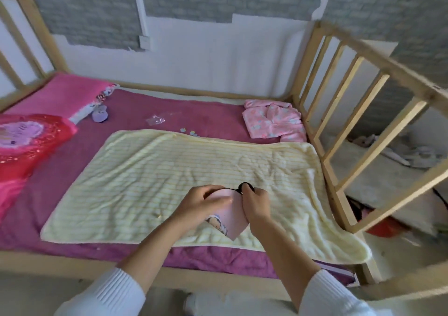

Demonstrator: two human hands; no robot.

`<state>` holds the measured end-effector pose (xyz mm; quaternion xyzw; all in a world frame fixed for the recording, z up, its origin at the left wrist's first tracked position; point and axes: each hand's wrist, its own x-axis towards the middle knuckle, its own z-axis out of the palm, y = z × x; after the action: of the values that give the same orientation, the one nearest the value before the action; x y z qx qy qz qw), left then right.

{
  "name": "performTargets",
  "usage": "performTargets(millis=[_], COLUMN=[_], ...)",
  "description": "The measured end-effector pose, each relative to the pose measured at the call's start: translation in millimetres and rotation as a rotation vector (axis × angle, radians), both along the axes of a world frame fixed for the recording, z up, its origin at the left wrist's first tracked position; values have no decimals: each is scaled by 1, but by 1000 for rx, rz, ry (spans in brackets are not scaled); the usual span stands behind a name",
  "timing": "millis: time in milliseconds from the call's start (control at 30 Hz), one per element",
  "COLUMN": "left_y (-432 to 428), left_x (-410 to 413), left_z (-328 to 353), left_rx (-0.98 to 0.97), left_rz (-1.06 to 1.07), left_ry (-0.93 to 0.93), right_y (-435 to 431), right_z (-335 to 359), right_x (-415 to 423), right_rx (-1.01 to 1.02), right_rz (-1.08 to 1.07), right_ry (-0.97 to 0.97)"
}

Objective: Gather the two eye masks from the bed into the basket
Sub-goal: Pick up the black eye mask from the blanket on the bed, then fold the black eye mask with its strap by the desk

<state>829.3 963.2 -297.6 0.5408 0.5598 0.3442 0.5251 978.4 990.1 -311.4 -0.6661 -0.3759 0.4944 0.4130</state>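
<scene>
A pale pink eye mask (234,221) with a small cartoon figure printed on it and a black strap (243,186) is held just above the cream striped blanket (150,184). My left hand (202,203) grips its upper left part. My right hand (255,203) pinches it on the right, where the black strap loops out above the fingers. Both hands cover much of the mask. A purple item (100,116) lies by the pillow at the back left; what it is cannot be told. No basket is in view.
The wooden bed has a slatted end rail (358,112) on the right. A pink pillow (60,95) and a red cartoon cushion (26,143) lie at the left, folded pink pyjamas (274,119) at the back right, a clear wrapper (155,120) on the magenta sheet.
</scene>
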Motion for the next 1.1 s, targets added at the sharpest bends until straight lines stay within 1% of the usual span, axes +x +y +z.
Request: performTargets(millis=[67,133,200,267,333,400,433,467,500,533,600,633,667,700,733,767,800,833,967,1033,1100], left_y=[-17,-29,-43,-59,-73,-86,-94,-102,-110,-118,-134,-142,-149,-157,-164,-170,-177,-184,-214,-229,-244], left_x=[-21,-46,-71,-92,-110,-129,-139,-151,-165,-181,-214,-230,-247,-263,-278,-293,-307,-321,-375,-396,-415], left_z=[7,13,18,21,23,22,23,24,25,26,30,31,33,34,35,37,39,41,44,43,44], left_rx=[8,23,55,92,119,136,145,153,162,172,189,200,210,224,240,259,276,295,344,358,352], left_rz=[-97,-92,-66,-52,-35,-9,8,29,48,62,83,90,95,101,108,118,129,144,266,288,293], left_ry=[155,287,392,483,561,613,627,645,671,706,777,808,841,879,918,951,971,984,988,942,861], right_y=[-12,-17,-20,-25,-34,-43,-47,-51,-55,-61,-69,-72,-77,-81,-85,-88,-91,-95,-114,-129,-147], right_z=[13,27,40,51,60,68,72,76,79,81,76,73,71,70,69,71,73,76,82,84,85], right_x=[-7,-10,-11,-20,-39,-68,-85,-103,-122,-142,-181,-197,-213,-228,-244,-260,-274,-289,-340,-364,-391], right_rx=[23,52,31,-59,-102,-64,-41,-23,18,117,433,560,654,700,684,636,573,504,180,97,108], right_rz=[105,168,232,335,406,463,495,533,555,573,667,724,779,841,903,955,984,1012,1242,1312,1316], right_ry=[-38,-7,138,378,637,825,857,825,671,415,-307,-651,-925,-1119,-1270,-1366,-1382,-1316,-740,-493,-362])
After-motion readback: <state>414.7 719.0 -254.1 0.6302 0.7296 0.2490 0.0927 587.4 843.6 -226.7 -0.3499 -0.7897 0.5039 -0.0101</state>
